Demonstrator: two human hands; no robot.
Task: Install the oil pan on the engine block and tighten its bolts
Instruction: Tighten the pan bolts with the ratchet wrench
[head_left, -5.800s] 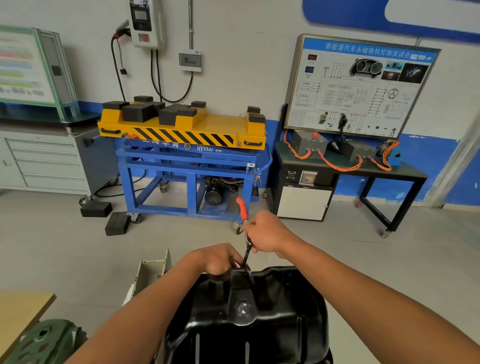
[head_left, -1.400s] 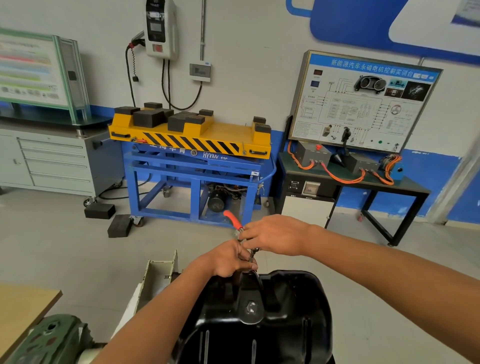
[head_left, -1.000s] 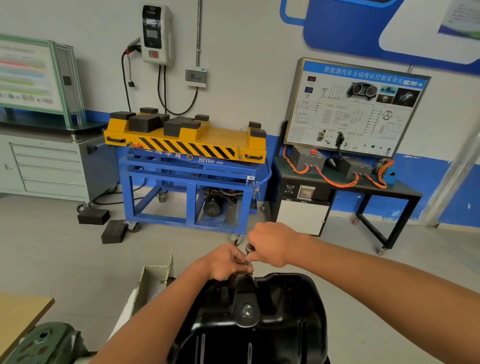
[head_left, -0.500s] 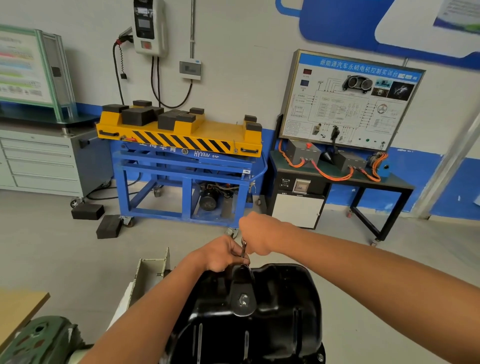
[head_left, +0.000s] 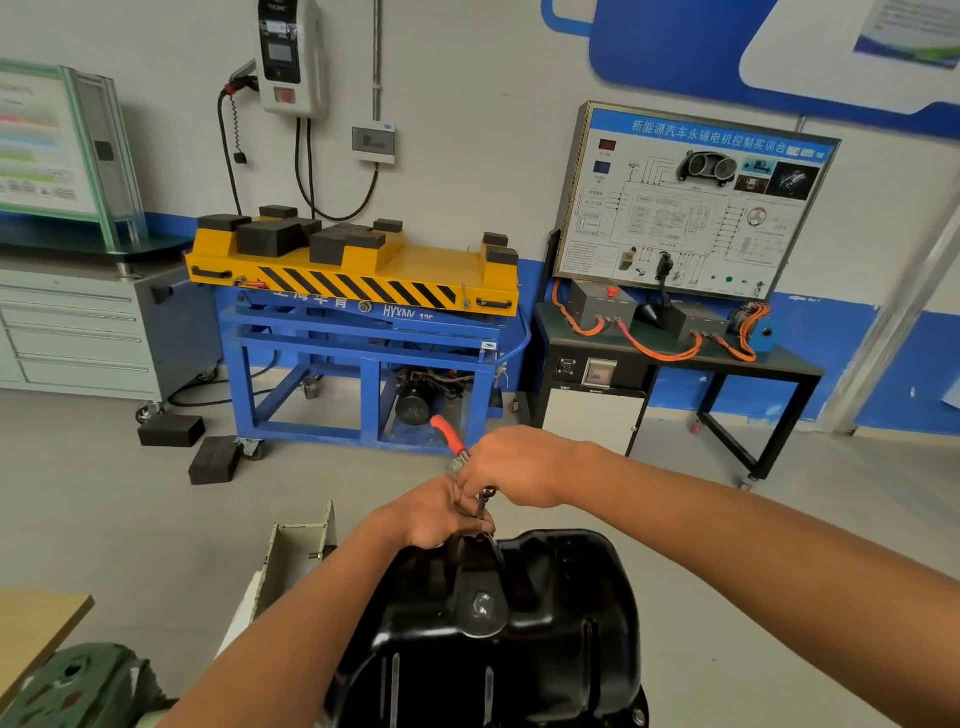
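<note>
A glossy black oil pan (head_left: 550, 618) fills the lower middle of the head view, with a drain plug (head_left: 483, 605) on its raised hump. At the pan's far rim, my right hand (head_left: 519, 473) grips a ratchet with a red handle (head_left: 448, 435) that sticks up and to the left. My left hand (head_left: 436, 514) curls its fingers round the ratchet's lower end (head_left: 485, 501) just above the rim. The bolt under the tool is hidden by my hands, and the pan covers the engine block.
A beige metal bracket (head_left: 296, 551) stands left of the pan, with a green casting (head_left: 78, 686) and a wooden table corner (head_left: 36, 623) at the lower left. Across the floor are a blue and yellow lift cart (head_left: 363, 332), black rubber blocks (head_left: 213, 460), a grey cabinet (head_left: 78, 332) and a training bench (head_left: 675, 358).
The red handle, hidden behind my right hand half a second ago, now sticks out up-left again. Both hands stay at the pan's far rim. The camera has shifted slightly.
</note>
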